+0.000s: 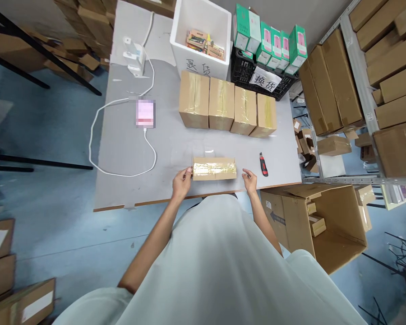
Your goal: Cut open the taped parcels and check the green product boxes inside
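A long, low cardboard box [214,169] with shiny clear tape along its top lies near the front edge of the table. My left hand [182,184] is at its left end, with the thumb and fingers closed against the corner. Off the right end, a small gap away, my right hand [249,181] has its fingers apart and holds nothing. A red and black box cutter [263,164] lies just beyond my right hand.
Several taped cartons [221,104] stand in a row behind. Further back are a white foam bin [175,47] and a black crate [238,72] of green boxes. A white cable [118,174] loops across the left. Right of the table sit a large open carton [287,221] and shelving [368,113].
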`<state>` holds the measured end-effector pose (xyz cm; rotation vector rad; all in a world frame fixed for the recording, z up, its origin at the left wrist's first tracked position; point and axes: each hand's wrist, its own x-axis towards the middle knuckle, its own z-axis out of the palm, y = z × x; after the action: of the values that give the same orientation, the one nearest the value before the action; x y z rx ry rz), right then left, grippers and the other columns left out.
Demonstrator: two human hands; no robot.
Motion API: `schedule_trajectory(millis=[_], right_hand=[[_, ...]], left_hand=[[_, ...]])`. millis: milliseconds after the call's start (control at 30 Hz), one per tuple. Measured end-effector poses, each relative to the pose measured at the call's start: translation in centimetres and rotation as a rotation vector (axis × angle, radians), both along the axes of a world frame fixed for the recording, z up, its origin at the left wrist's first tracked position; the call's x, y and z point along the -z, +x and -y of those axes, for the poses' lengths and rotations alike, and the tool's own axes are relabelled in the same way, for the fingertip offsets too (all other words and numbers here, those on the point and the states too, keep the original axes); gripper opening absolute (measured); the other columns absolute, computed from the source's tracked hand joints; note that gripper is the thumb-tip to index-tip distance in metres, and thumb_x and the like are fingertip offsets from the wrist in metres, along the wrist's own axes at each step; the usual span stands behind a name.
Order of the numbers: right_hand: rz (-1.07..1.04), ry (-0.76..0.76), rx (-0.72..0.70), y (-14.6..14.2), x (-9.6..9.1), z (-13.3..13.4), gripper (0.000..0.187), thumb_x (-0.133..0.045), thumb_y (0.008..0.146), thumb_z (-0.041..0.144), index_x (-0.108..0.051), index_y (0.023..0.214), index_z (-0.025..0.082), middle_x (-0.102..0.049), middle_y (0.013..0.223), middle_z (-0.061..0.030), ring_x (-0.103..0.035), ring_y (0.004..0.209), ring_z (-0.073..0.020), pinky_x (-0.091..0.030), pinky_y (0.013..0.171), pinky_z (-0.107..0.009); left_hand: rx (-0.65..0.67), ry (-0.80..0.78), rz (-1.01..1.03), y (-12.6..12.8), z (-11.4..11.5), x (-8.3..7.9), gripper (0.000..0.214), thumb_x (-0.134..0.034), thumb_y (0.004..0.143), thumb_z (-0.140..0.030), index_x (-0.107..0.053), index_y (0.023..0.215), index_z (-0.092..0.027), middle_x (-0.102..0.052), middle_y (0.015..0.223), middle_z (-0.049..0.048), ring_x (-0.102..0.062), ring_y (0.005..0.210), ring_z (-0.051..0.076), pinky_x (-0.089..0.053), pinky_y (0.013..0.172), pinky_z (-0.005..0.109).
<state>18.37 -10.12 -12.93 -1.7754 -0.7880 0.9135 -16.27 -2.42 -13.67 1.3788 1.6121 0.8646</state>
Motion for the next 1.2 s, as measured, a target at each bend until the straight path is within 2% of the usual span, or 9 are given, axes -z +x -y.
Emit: schedule_trajectory(millis=[100,167,300,433,633,767,900,1067,1200], right_hand=[[0.054,-0.009,-0.031,0.2,0.1,0.1,0.037,-0.076,0.093,0.035,-0.09,0.124,0.019,-0.078,0.16,-0.0167,-0.054,0.171,-0.0374,-0.037,0.146,-0.06],[0.093,-0.02,-0.108,-0.1,0.2,0.3,0.041,-0.073,0.095,0.031,-0.09,0.13,0.019,-0.074,0.167,-0.0153,-0.048,0.176,-0.0359,-0.033,0.149,-0.059],[0.08,-0.033,-0.286,-1.8,0.6,0.6,0.058,-0.07,0.091,0.024,-0.084,0.146,0.018,-0.078,0.161,-0.0138,-0.067,0.16,-0.0333,-0.043,0.144,-0.053],[0.005,-0.049,-0.316,-3.3,0.6,0.6,0.066,-0.073,0.089,0.029,-0.079,0.154,0.018,-0.082,0.154,-0.0123,-0.075,0.149,-0.0331,-0.056,0.134,-0.051],[-0.106,0.11,-0.221,-3.3,-0.7,-0.1,0.066,-0.08,0.094,0.053,-0.08,0.15,0.019,-0.08,0.157,-0.0139,-0.075,0.147,-0.0344,-0.055,0.134,-0.054],[-0.127,0.099,-0.199,-3.1,-1.5,-1.5,0.067,-0.084,0.091,0.059,-0.084,0.145,0.018,-0.079,0.158,-0.0172,-0.076,0.146,-0.0361,-0.06,0.129,-0.055],[-0.146,0.035,-0.234,-2.8,-1.3,-2.2,0.064,-0.088,0.089,0.059,-0.086,0.14,0.02,-0.082,0.154,-0.0147,-0.078,0.143,-0.0348,-0.062,0.127,-0.052],[-0.108,-0.071,-0.174,-1.6,0.2,-1.0,0.065,-0.084,0.091,0.048,-0.079,0.147,0.015,-0.077,0.159,-0.0225,-0.08,0.139,-0.0335,-0.061,0.126,-0.053],[-0.086,-0.125,-0.167,-1.6,0.8,0.4,0.049,-0.079,0.093,0.041,-0.082,0.135,0.017,-0.086,0.14,-0.0207,-0.084,0.129,-0.0317,-0.062,0.124,-0.056]], left_hand=[[-0.027,-0.074,0.037,-0.5,0.6,0.3,0.063,-0.051,0.112,-0.061,-0.08,0.142,-0.013,-0.082,0.14,0.0209,-0.082,0.117,0.031,-0.067,0.111,0.049],[-0.037,-0.122,0.05,-0.7,1.1,0.5,0.057,-0.058,0.109,-0.052,-0.079,0.144,-0.013,-0.082,0.141,0.0213,-0.083,0.117,0.031,-0.066,0.115,0.051],[-0.016,-0.187,0.076,-0.5,1.8,0.8,0.054,-0.072,0.092,-0.031,-0.08,0.143,-0.017,-0.082,0.147,0.0179,-0.083,0.122,0.033,-0.064,0.12,0.053],[0.027,-0.203,0.122,0.2,2.1,0.7,0.063,-0.078,0.082,-0.027,-0.08,0.144,-0.019,-0.082,0.149,0.0153,-0.082,0.129,0.035,-0.066,0.119,0.051],[0.038,-0.141,0.159,0.1,1.8,0.0,0.061,-0.08,0.09,-0.04,-0.079,0.147,-0.018,-0.081,0.149,0.0169,-0.078,0.137,0.035,-0.064,0.123,0.054],[0.033,-0.11,0.113,0.1,1.3,-0.1,0.059,-0.075,0.092,-0.032,-0.078,0.148,-0.018,-0.079,0.149,0.0182,-0.08,0.134,0.034,-0.065,0.122,0.054],[0.03,-0.138,0.094,0.4,1.2,0.4,0.055,-0.075,0.093,-0.031,-0.079,0.146,-0.016,-0.078,0.151,0.0197,-0.082,0.128,0.033,-0.064,0.122,0.054],[0.01,-0.163,0.083,0.2,2.3,0.9,0.053,-0.07,0.1,-0.04,-0.078,0.147,-0.016,-0.075,0.159,0.0207,-0.079,0.134,0.032,-0.06,0.126,0.052],[-0.01,-0.197,0.071,-0.2,3.2,0.9,0.051,-0.063,0.105,-0.047,-0.08,0.141,-0.016,-0.08,0.149,0.0205,-0.077,0.138,0.035,-0.057,0.127,0.055]])
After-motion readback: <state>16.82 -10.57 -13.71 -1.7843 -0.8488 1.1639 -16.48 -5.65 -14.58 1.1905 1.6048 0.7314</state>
